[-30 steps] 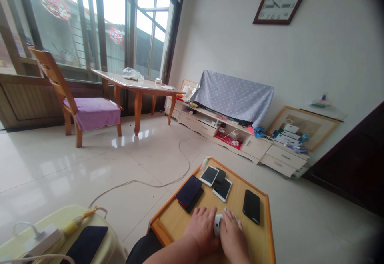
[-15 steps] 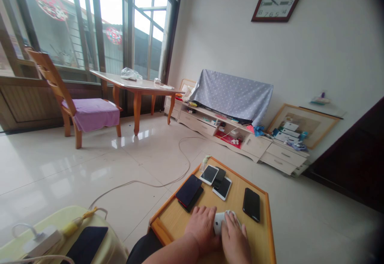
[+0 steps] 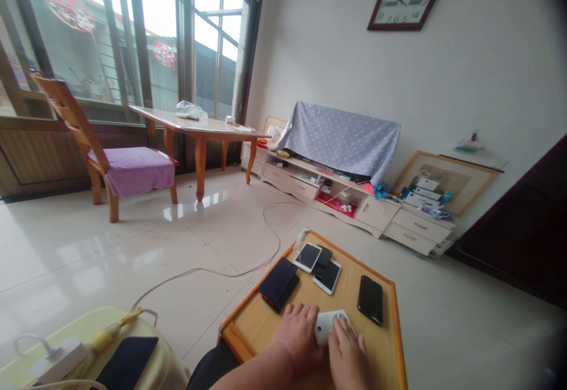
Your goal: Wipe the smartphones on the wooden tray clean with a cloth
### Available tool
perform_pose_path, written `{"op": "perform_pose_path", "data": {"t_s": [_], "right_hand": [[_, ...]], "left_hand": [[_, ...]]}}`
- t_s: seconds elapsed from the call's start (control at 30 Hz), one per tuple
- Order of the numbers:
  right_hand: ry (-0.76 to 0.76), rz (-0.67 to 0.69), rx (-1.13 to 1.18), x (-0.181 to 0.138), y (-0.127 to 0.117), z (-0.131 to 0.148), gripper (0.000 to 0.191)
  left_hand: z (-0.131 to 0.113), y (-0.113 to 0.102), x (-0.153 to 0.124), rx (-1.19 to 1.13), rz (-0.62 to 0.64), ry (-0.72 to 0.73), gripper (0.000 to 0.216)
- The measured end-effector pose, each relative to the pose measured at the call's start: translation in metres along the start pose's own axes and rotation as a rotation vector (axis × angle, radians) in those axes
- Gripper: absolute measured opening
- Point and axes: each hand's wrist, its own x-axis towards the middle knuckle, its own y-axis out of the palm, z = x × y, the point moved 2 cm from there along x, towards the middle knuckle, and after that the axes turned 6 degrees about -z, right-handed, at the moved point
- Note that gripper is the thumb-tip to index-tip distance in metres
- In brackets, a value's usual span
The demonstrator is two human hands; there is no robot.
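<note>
A white phone point(image 3: 325, 326) lies low over the near part of the wooden tray table, its back with a small dark camera mark facing up. My left hand point(image 3: 297, 334) is closed around its left end, thumb side towards me. My right hand point(image 3: 348, 348) presses on the right part of the same phone, fingers together and bent over it; whether something thin and white lies under the fingertips I cannot make out. Right of the hands rests a black phone point(image 3: 370, 300). Beyond my left hand, a dark phone point(image 3: 278, 280) overlaps another dark one.
On the far part of the tray table point(image 3: 248, 314) are white-framed phones point(image 3: 309, 257), a black phone point(image 3: 323, 260) and a small clear bottle point(image 3: 301, 241). A pale yellow stool point(image 3: 170, 363) at left bears a dark phone point(image 3: 128, 360) and a white power strip point(image 3: 62, 359). A cable point(image 3: 212, 272) crosses the floor.
My right fingers have shifted slightly on the white phone, and more of its upper edge shows. My left hand keeps its hold. The view has turned a little.
</note>
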Motion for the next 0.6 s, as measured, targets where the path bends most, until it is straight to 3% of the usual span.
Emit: {"op": "perform_pose_path", "data": {"t_s": [0.17,0.47,0.6], "right_hand": [[-0.201,0.022,0.117,-0.018,0.01,0.022,0.053],[0.035,-0.05,0.054,-0.005,-0.001,-0.011,0.061],[-0.097,0.014,0.118,-0.015,0.013,0.007,0.058]], "left_hand": [[0.002,0.001,0.002,0.012,0.036,0.009,0.065],[-0.004,-0.002,0.001,0.033,0.015,-0.007,0.054],[-0.002,0.0,0.002,0.028,0.008,0.008,0.049]]}}
